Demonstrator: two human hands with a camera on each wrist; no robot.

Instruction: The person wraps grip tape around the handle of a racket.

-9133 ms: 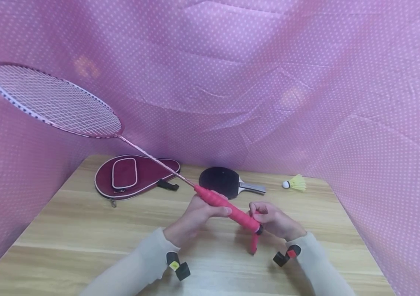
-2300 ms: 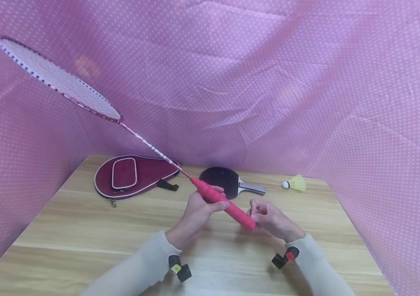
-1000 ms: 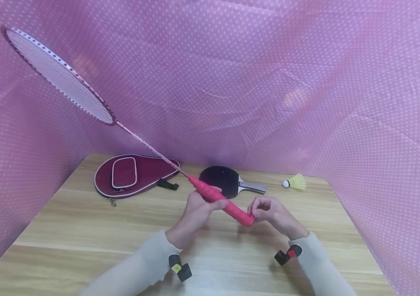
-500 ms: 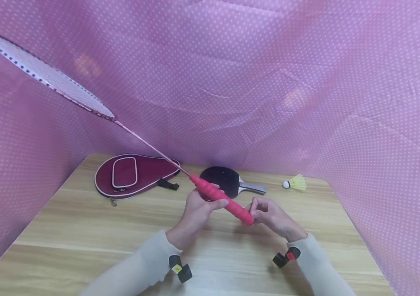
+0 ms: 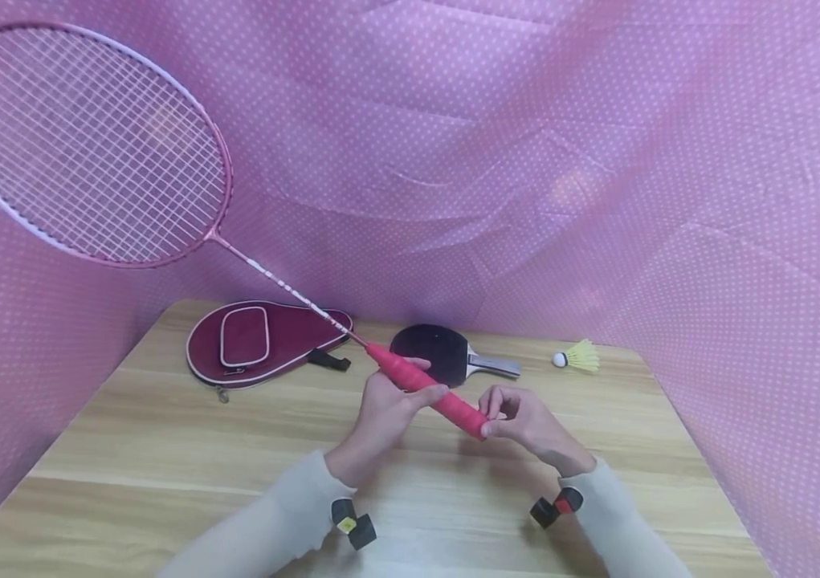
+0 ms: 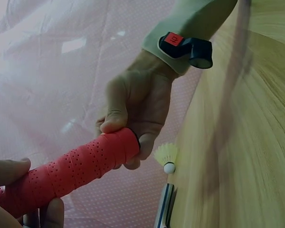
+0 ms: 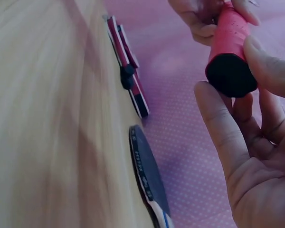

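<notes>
Racket (image 5: pixel 91 136) looks light, its handle (image 5: pixel 424 389) tacky and firm: left hand (image 5: pixel 388 413) grips mid-handle, right hand (image 5: pixel 525 417) pinches its butt end.

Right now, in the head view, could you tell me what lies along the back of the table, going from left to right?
Maroon racket case → black table tennis paddle → yellow shuttlecock.
</notes>
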